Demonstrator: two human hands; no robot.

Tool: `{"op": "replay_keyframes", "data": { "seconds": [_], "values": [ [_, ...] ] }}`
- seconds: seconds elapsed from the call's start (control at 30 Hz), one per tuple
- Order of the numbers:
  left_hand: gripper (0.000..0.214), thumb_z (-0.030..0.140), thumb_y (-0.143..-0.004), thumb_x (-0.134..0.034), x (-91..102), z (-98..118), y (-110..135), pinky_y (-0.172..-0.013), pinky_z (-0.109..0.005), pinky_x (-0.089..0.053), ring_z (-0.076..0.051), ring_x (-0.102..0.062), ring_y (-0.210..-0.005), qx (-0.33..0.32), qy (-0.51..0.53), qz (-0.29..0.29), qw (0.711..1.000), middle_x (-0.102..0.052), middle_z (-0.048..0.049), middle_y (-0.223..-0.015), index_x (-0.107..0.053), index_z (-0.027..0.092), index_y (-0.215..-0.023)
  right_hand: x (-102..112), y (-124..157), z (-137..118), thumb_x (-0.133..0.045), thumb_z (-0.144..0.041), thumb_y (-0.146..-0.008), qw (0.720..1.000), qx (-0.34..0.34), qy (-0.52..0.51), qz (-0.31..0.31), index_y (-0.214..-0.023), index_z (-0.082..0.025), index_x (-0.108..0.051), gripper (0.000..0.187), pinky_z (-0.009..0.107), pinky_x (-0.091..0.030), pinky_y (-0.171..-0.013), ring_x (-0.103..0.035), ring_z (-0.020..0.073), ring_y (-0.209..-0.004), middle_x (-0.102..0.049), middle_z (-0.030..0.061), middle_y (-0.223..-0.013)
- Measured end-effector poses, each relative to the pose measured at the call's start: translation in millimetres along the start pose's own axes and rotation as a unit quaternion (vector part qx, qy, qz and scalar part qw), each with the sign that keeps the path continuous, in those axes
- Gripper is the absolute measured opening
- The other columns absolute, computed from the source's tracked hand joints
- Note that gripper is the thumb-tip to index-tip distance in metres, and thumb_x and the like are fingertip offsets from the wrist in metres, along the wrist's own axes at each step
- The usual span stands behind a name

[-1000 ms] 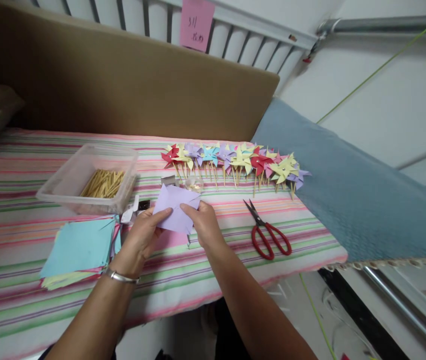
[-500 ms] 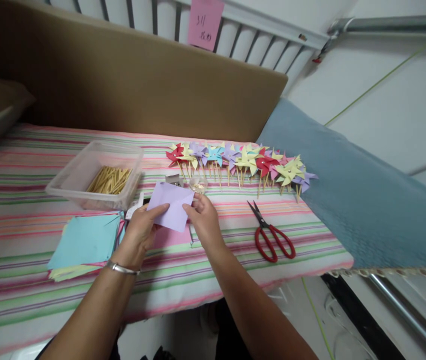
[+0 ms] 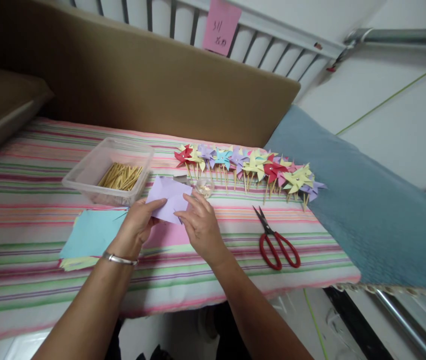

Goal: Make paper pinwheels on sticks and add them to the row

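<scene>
A square of purple paper (image 3: 168, 192) is held above the table, with slits visible toward its corners. My left hand (image 3: 140, 220) pinches its left side, thumb on top. At the right edge my right hand (image 3: 200, 220) has its thumb and fingers on a corner of the same sheet. Beneath the hands lies a pink paper sheet (image 3: 166, 236), partly hidden. A stack of coloured paper squares (image 3: 91, 232), blue on top, rests to the left. Red-handled scissors (image 3: 271, 237) lie to the right with blades slightly apart.
A clear plastic box (image 3: 81, 175) with wooden sticks (image 3: 121, 176) stands at the back left. Behind my right hand is a small clear dish (image 3: 204, 187). Several finished paper pinwheels (image 3: 254, 165) lie in a row along the back. A cardboard panel (image 3: 160, 85) borders the striped cloth (image 3: 183, 292).
My right thumb and fingers have shifted along the purple sheet's right side, and that corner now looks lifted. The view has swung slightly, moving everything on the table to the right.
</scene>
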State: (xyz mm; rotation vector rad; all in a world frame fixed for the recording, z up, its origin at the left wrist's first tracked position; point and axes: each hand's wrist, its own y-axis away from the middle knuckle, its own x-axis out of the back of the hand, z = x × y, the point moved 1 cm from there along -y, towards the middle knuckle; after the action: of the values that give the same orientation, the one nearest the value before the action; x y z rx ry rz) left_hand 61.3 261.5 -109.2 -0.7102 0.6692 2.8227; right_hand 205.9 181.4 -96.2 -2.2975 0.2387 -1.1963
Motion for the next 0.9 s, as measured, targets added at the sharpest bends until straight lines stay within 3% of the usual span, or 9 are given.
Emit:
{"op": "replay_keyframes", "data": {
  "seconds": [0.27,0.4,0.53,0.9],
  "values": [
    [0.035,0.018,-0.050,-0.081,-3.3,2,3,-0.055,-0.026,-0.050,-0.016,-0.063,-0.060,-0.007,-0.004,-0.005,1.000,-0.071,-0.0048,-0.072,-0.070,0.011,-0.083,0,2,0,-0.056,-0.021,-0.086,1.000,0.000,-0.026,-0.001,-0.092,-0.028,-0.071,0.018,0.049,-0.032,-0.107,-0.034,0.0243,-0.134,-0.055,0.0068,-0.131],
    [0.033,0.019,-0.052,-0.081,-7.1,-1,7,-0.058,-0.026,-0.051,-0.016,-0.063,-0.062,-0.006,-0.018,-0.024,1.000,-0.071,-0.0049,-0.074,-0.070,0.012,-0.083,2,-1,1,-0.061,-0.025,-0.083,0.997,-0.044,-0.064,0.028,-0.082,-0.026,-0.071,0.010,0.047,-0.035,-0.105,-0.035,0.0245,-0.133,-0.057,0.0084,-0.128],
    [0.032,0.020,-0.054,-0.081,-10.4,-6,9,-0.058,-0.025,-0.052,-0.014,-0.063,-0.062,0.004,-0.046,-0.044,0.998,-0.070,-0.0044,-0.072,-0.070,0.011,-0.083,3,-5,1,-0.066,-0.024,-0.079,0.992,-0.082,-0.077,0.053,-0.076,-0.023,-0.069,0.005,0.048,-0.030,-0.108,-0.033,0.0254,-0.135,-0.056,0.0086,-0.130],
    [0.023,0.015,-0.060,-0.076,-16.2,-7,13,-0.052,-0.021,-0.055,-0.013,-0.063,-0.065,0.035,-0.058,-0.060,0.996,-0.070,-0.0036,-0.074,-0.069,0.010,-0.081,-3,-8,4,-0.065,-0.021,-0.077,0.983,-0.158,-0.059,0.073,-0.071,-0.019,-0.066,0.006,0.047,-0.031,-0.107,-0.034,0.0266,-0.134,-0.054,0.0131,-0.132]
  ]
}}
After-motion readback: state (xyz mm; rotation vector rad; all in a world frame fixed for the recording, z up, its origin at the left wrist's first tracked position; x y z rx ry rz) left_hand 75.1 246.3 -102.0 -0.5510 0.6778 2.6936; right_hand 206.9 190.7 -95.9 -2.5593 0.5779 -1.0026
